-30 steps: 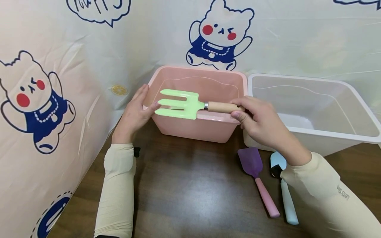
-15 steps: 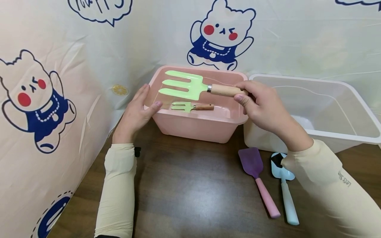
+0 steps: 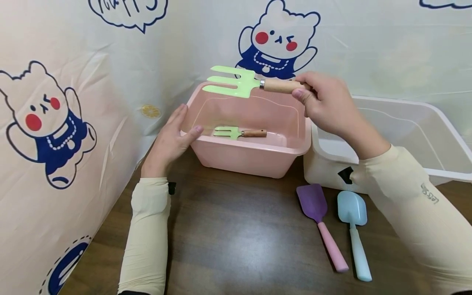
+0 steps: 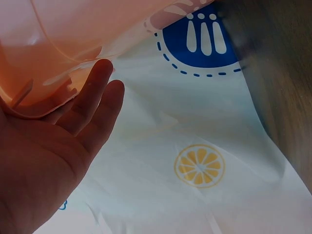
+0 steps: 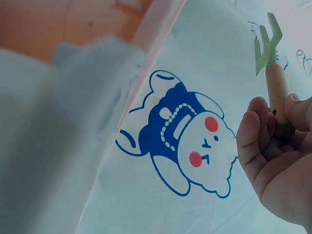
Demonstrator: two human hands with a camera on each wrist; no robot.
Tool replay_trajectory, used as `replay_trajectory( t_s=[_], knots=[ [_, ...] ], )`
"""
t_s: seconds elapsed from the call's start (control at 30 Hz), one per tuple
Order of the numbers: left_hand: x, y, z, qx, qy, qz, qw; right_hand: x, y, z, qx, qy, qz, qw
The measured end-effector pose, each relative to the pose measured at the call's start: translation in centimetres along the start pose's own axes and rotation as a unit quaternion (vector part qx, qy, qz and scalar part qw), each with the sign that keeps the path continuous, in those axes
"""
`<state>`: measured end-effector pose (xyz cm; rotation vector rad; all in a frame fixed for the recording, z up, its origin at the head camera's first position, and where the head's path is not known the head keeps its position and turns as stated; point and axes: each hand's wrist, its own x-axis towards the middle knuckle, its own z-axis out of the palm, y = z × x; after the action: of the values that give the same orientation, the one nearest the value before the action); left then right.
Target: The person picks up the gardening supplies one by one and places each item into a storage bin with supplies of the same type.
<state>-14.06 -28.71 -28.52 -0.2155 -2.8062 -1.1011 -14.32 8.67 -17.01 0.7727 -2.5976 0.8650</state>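
My right hand [image 3: 330, 102] grips a garden hand fork by the end of its wooden handle [image 3: 282, 86]. Its light green tines [image 3: 232, 82] point left, raised over the back of the pink bin [image 3: 243, 157]. The right wrist view shows the same hand fork [image 5: 276, 83] held between thumb and curled fingers. A second green hand fork [image 3: 228, 132] with a wooden handle lies on the bin's floor. My left hand [image 3: 167, 135] rests at the bin's front left corner, thumb near the front rim. In the left wrist view its fingers [image 4: 100, 97] extend loosely beside the bin wall.
A larger white bin [image 3: 398, 106] stands right of the pink one. On the dark wooden table [image 3: 228, 229] lie a purple spatula [image 3: 313, 200] with a pink handle and a light blue scoop [image 3: 352, 209]. Printed cloth [image 3: 177, 37] hangs behind and to the left.
My right hand has lifted the hand fork up and back from the front rim, uncovering the second fork inside the bin. My left hand has stayed at the corner.
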Motion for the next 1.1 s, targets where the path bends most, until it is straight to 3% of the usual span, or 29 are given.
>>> replay_trajectory(
  t_s=[0.6,0.8,0.93,1.1],
  knots=[
    [-0.4,0.0,0.1,-0.004,-0.004,-0.003,1.0000,5.4,1.8,1.0,-0.015,-0.063,0.061,0.9961],
    [-0.2,0.0,0.0,-0.001,-0.002,0.000,1.0000,7.0,2.5,1.8,-0.006,-0.108,0.106,0.9886],
    [-0.2,-0.1,-0.1,-0.001,-0.001,-0.002,1.0000,7.9,2.8,2.4,-0.017,-0.142,0.104,0.9842],
    [0.0,-0.1,-0.1,0.002,0.000,-0.002,1.0000,8.9,2.8,3.0,-0.022,-0.157,0.105,0.9817]
  ],
)
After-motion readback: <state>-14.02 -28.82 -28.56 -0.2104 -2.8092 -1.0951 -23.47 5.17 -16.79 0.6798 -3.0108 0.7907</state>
